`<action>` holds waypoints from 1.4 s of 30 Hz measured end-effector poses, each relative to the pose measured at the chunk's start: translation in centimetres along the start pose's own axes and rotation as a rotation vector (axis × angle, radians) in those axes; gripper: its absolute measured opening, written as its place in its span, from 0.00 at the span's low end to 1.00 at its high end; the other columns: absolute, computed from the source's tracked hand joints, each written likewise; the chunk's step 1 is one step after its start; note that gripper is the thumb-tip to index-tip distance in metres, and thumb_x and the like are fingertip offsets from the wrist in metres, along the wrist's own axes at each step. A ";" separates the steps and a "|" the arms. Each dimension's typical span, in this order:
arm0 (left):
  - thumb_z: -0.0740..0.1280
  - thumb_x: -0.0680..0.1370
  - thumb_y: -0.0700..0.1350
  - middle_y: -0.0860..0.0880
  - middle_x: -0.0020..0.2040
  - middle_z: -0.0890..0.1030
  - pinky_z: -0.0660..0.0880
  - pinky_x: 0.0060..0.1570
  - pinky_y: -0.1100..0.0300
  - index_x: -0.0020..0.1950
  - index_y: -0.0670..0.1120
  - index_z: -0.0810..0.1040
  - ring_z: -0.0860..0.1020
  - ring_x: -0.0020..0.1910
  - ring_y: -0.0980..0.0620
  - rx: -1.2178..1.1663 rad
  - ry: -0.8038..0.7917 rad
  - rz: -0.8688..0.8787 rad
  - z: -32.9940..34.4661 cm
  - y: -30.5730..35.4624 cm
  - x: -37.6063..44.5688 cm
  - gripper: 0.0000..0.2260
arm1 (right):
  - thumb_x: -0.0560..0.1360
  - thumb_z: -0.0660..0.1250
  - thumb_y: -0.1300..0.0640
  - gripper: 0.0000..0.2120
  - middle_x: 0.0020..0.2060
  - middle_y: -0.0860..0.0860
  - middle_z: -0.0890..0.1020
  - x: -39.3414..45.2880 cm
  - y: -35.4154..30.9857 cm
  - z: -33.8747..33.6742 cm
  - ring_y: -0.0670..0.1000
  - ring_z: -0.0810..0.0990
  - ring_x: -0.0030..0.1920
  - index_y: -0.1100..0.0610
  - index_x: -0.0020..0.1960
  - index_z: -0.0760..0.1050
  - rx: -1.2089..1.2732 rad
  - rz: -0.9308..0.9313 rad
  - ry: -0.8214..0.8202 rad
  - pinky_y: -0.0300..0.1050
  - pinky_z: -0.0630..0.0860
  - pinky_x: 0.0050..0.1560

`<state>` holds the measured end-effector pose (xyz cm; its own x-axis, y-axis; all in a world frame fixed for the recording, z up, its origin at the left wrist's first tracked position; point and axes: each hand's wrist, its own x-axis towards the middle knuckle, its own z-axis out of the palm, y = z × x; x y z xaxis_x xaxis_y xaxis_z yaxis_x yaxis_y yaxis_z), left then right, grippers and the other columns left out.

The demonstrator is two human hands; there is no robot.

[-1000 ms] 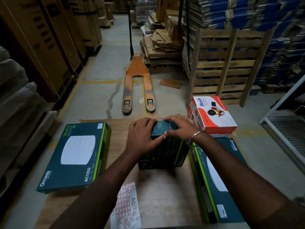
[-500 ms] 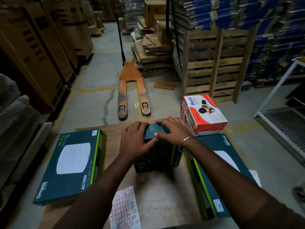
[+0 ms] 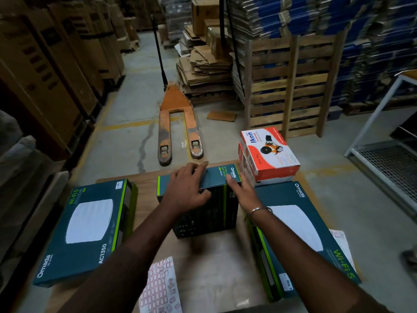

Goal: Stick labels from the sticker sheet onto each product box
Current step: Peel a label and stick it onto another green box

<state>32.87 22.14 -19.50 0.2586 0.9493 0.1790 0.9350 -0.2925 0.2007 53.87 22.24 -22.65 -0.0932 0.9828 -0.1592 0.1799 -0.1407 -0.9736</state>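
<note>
On the table, both hands' fingers seemingly lie flat, ungripping, against the middle box.

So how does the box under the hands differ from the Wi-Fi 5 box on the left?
The middle box stands on edge with a narrow face up; the left box lies flat, broad face up. The left hand and right hand rest on the middle box; nothing touches the left box. The left box shows a white oval; the middle box's near face is dark. Both are teal Omada boxes with green trim on the wooden table.
</note>
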 end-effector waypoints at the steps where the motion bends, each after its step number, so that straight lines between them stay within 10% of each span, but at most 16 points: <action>1: 0.54 0.71 0.67 0.45 0.70 0.72 0.66 0.68 0.46 0.84 0.52 0.58 0.72 0.68 0.44 0.006 -0.016 0.028 0.3 0.7 0.4 0.43 | 0.84 0.63 0.44 0.22 0.65 0.40 0.73 0.1 0.5 0.1 0.42 0.71 0.66 0.46 0.76 0.65 0.020 -0.008 0.001 0.29 0.66 0.60; 4: 0.53 0.74 0.73 0.45 0.75 0.69 0.63 0.73 0.45 0.86 0.53 0.50 0.68 0.73 0.44 0.074 -0.060 0.106 1.9 2.6 1.7 0.44 | 0.85 0.57 0.43 0.28 0.73 0.46 0.68 -0.5 0.3 0.1 0.42 0.65 0.70 0.52 0.82 0.60 0.077 -0.023 0.005 0.28 0.59 0.61; 8: 0.58 0.77 0.74 0.43 0.75 0.67 0.64 0.72 0.44 0.85 0.58 0.41 0.67 0.74 0.41 0.226 -0.097 0.194 3.3 4.5 3.6 0.44 | 0.69 0.53 0.17 0.50 0.75 0.43 0.66 -0.9 1.1 -0.5 0.44 0.64 0.75 0.48 0.80 0.61 0.194 0.025 -0.005 0.38 0.61 0.74; 12: 0.66 0.78 0.67 0.42 0.69 0.69 0.67 0.65 0.47 0.84 0.61 0.53 0.70 0.68 0.41 0.266 -0.147 0.214 2.8 6.0 4.5 0.37 | 0.86 0.46 0.39 0.22 0.79 0.48 0.65 -0.4 3.3 -1.5 0.47 0.63 0.77 0.43 0.76 0.64 0.350 0.127 -0.092 0.46 0.60 0.78; 16: 0.69 0.75 0.66 0.46 0.62 0.72 0.71 0.56 0.49 0.72 0.61 0.69 0.73 0.61 0.43 0.077 -0.058 0.166 0.5 4.1 4.0 0.28 | 0.82 0.46 0.32 0.36 0.78 0.46 0.63 0.2 5.0 -2.6 0.44 0.58 0.79 0.54 0.82 0.58 0.173 0.163 -0.162 0.39 0.52 0.77; 23: 0.76 0.71 0.58 0.49 0.56 0.75 0.72 0.51 0.58 0.61 0.56 0.75 0.75 0.54 0.51 -0.453 0.206 0.045 -5.1 -3.2 -0.5 0.22 | 0.85 0.54 0.40 0.31 0.81 0.48 0.61 2.8 7.7 -3.7 0.48 0.57 0.81 0.53 0.83 0.57 0.079 0.162 -0.052 0.38 0.52 0.76; 28: 0.79 0.70 0.53 0.46 0.55 0.76 0.74 0.52 0.49 0.58 0.53 0.74 0.77 0.54 0.48 -0.790 0.277 -0.107 -3.0 -6.8 -4.0 0.22 | 0.59 0.61 0.13 0.51 0.73 0.42 0.71 4.7 7.8 -1.7 0.50 0.68 0.76 0.39 0.75 0.65 0.224 0.190 -0.006 0.56 0.61 0.80; 34: 0.81 0.63 0.57 0.48 0.58 0.78 0.78 0.56 0.51 0.56 0.57 0.74 0.79 0.58 0.47 -0.921 0.230 -0.339 2.5 -11.4 -7.4 0.26 | 0.67 0.70 0.23 0.45 0.72 0.42 0.74 6.0 7.6 0.6 0.47 0.72 0.74 0.42 0.77 0.66 0.273 0.128 0.063 0.55 0.66 0.78; 39: 0.79 0.60 0.52 0.66 0.55 0.72 0.71 0.55 0.67 0.55 0.56 0.72 0.73 0.56 0.51 -0.708 0.115 -0.239 4.8 -13.7 -7.2 0.27 | 0.84 0.65 0.54 0.26 0.66 0.38 0.71 3.1 5.3 1.9 0.41 0.66 0.71 0.52 0.79 0.62 0.178 0.046 0.154 0.23 0.62 0.62; 42: 0.81 0.61 0.50 0.55 0.62 0.72 0.69 0.58 0.62 0.65 0.55 0.73 0.72 0.62 0.49 -0.570 0.046 -0.234 5.2 -14.5 -6.6 0.34 | 0.83 0.67 0.48 0.29 0.74 0.40 0.65 2.2 5.6 2.8 0.41 0.62 0.75 0.49 0.80 0.60 0.127 0.001 0.185 0.30 0.58 0.71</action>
<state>18.87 20.75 -28.61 0.0398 0.9934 0.1073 0.6851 -0.1053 0.7208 51.95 23.33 -28.87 0.0904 0.9862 -0.1388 0.0538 -0.1440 -0.9881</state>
